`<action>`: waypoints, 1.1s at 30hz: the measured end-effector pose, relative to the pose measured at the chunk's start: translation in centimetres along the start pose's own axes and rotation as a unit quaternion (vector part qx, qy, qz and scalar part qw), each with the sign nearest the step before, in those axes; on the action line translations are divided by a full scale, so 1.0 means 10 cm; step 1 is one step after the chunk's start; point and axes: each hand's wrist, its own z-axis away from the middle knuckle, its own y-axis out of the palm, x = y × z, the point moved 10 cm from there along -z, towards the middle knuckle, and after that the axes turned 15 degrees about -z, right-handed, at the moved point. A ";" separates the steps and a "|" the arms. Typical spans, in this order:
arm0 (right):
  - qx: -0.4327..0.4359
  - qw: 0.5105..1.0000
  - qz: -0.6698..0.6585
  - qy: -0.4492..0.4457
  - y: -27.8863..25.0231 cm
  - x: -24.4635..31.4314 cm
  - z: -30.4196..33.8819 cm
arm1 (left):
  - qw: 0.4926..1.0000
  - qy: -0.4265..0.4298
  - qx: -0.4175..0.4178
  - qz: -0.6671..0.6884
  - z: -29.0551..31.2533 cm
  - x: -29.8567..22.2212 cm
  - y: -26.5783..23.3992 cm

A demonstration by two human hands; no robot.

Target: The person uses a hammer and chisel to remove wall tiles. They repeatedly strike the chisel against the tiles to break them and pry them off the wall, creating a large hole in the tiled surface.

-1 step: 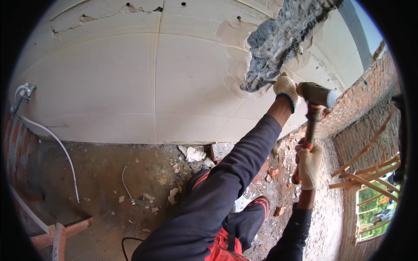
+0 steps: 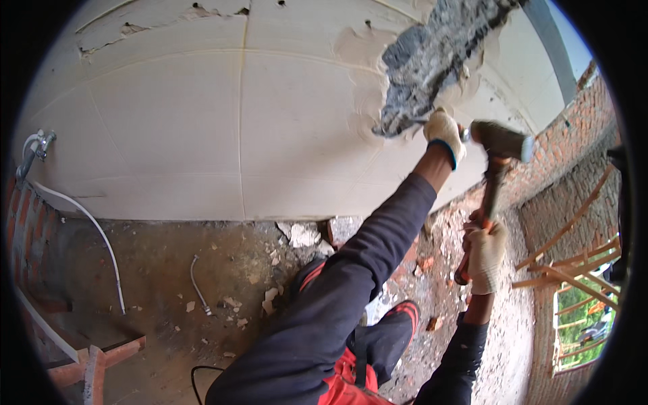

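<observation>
My left hand (image 2: 443, 131), in a pale knitted glove with a blue cuff, is closed around a metal chisel (image 2: 465, 133). Most of the chisel is hidden in the glove; its front end points left into the rough grey broken patch (image 2: 428, 64) in the white tiled wall (image 2: 304, 125). Lower right, my right hand (image 2: 486, 253), also gloved, grips the handle of a sledge hammer (image 2: 501, 140). The hammer's heavy steel head stands just right of the chisel's struck end, with a small gap between them.
Broken plaster (image 2: 302, 235) and brick bits litter the floor by the wall's foot. A hose (image 2: 101, 233) hangs from a tap (image 2: 46, 142) at left; a short hose (image 2: 197, 287) lies on the floor. Bare brick wall (image 2: 560, 152) and wooden strips (image 2: 567, 277) by a window stand at right.
The hammer head has moved right, away from the chisel's end, and my right hand has shifted slightly right with it. My left hand holds nearly the same place.
</observation>
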 end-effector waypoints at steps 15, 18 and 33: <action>-0.002 0.987 0.124 -0.100 0.13 0.52 0.02 | 0.989 -0.078 0.017 0.126 -0.55 0.39 -0.04; 0.073 0.968 0.232 -0.068 0.29 0.06 -0.03 | 0.979 -0.034 0.172 0.101 -0.52 0.25 0.12; -0.107 0.825 0.261 -0.489 -0.55 1.63 0.45 | 0.984 -0.111 -0.030 0.135 -0.55 0.44 0.02</action>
